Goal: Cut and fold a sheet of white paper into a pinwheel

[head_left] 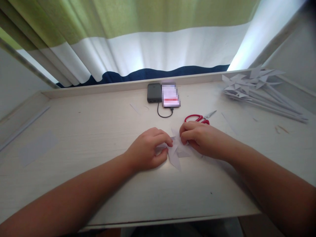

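Pinching a white paper pinwheel [175, 154] just below the frame's centre with the nearly closed left hand [149, 149], and curling the right hand [198, 136] onto its right side, leaving unclear whether gripping or only pressing. Probably needing light, even pressure, steadying the middle while keeping folds crisp.

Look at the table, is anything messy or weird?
A little messy, yes: small brown scraps lie at the right, nearer than the piled white paper pinwheels, and their colour looks odd beside them. A thin paper sliver also lies stray, left of the power bank. I see nothing spilled.
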A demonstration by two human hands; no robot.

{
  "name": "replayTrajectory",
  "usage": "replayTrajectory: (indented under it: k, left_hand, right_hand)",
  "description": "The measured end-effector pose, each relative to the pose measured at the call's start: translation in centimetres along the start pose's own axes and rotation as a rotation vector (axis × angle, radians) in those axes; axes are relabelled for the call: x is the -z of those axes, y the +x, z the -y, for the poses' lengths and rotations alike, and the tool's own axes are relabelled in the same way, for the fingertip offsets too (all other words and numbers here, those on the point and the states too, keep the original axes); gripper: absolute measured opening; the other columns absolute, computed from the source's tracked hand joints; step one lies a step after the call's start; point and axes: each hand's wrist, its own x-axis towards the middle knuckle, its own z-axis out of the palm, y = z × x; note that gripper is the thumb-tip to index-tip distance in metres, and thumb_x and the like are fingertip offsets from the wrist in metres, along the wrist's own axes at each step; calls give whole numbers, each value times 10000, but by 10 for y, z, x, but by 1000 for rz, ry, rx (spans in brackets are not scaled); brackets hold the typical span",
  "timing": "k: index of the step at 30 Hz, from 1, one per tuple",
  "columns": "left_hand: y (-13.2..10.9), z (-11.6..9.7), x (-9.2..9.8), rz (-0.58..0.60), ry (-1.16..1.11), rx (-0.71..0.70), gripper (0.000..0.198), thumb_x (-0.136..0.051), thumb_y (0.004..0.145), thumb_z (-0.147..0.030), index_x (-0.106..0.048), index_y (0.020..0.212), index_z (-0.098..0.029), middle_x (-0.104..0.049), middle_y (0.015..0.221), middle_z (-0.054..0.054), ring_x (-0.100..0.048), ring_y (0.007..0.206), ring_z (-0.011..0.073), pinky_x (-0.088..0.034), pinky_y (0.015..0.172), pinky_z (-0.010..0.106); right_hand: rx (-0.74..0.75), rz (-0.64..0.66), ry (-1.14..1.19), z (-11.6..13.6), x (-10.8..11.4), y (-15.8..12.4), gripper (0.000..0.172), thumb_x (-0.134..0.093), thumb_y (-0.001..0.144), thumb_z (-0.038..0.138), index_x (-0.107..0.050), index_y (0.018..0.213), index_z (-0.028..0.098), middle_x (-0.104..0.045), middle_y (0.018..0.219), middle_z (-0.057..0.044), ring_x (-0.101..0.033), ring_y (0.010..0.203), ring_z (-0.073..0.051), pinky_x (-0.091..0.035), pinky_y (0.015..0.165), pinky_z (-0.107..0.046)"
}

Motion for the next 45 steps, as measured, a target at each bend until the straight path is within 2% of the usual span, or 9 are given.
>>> replayTrajectory:
  k: [5,13,19,23,25,29,34,41,45]
  left_hand:
    - [-1,-5,0,112,197,-78,262,-580,816,-199,-643,1069,-224,-687,1026,25,-606,921,204,-468,831,380]
    - [-5,-10,-6,108,391,-186,232,-479,924,-265,-663,1064,-240,-719,968,8,-666,835,181,-533,727,344]
    - [-7,-15,-8,85,366,-135,217,-506,902,-233,-666,1050,-238,-714,913,14,-662,777,176,-529,665,320]
    - [-6,-16,-9,102,302,-87,196,-528,867,-196,-666,1004,-219,-697,867,24,-645,751,172,-518,659,311]
    - [-6,-16,-8,61,271,-75,194,-533,850,-177,-663,990,-210,-695,864,28,-639,750,171,-516,670,311]
    - [-7,-17,-6,-104,210,-28,208,-554,808,-151,-656,986,-187,-683,795,28,-607,660,144,-509,660,297]
    - [-8,-16,-6,-275,146,57,241,-597,768,-160,-659,1000,-185,-677,741,5,-563,564,115,-500,614,280]
    - [-7,-19,-5,-353,46,172,158,-645,746,-174,-657,903,-189,-675,686,-21,-559,512,86,-480,566,240]
    - [-7,-20,-5,-367,6,177,167,-647,749,-173,-633,916,-184,-686,721,-19,-565,511,76,-481,564,227]
  right_hand:
    - [18,-11,-17,-1,-1,2,229,-548,754,7,-654,689,200,-637,908,-34,-569,830,-175,-431,736,-298]
    - [84,-80,-100,0,-6,10,189,-575,796,63,-690,722,195,-651,929,-64,-559,885,-220,-420,817,-370]
    - [-15,-214,-116,7,-7,9,230,-495,836,61,-653,958,176,-633,1029,-87,-545,976,-235,-422,885,-404]
    - [-52,-346,-104,17,2,3,195,-530,816,102,-604,985,165,-626,1025,-95,-532,973,-245,-431,879,-413]
    - [-44,-400,-88,23,7,-1,164,-552,812,136,-592,967,170,-631,982,-94,-537,929,-244,-442,838,-412]
    - [-16,-448,-17,34,11,-5,96,-571,822,185,-589,915,173,-630,894,-82,-540,835,-221,-455,742,-375]
    - [48,-373,30,39,3,-5,143,-604,836,238,-621,959,168,-629,946,-81,-538,895,-221,-445,818,-389]
    - [31,-375,70,36,-3,-1,119,-632,825,227,-648,933,181,-655,927,-66,-549,903,-221,-440,840,-384]
    - [37,-374,85,36,-5,0,94,-617,834,199,-656,919,192,-668,912,-61,-556,889,-216,-442,833,-381]
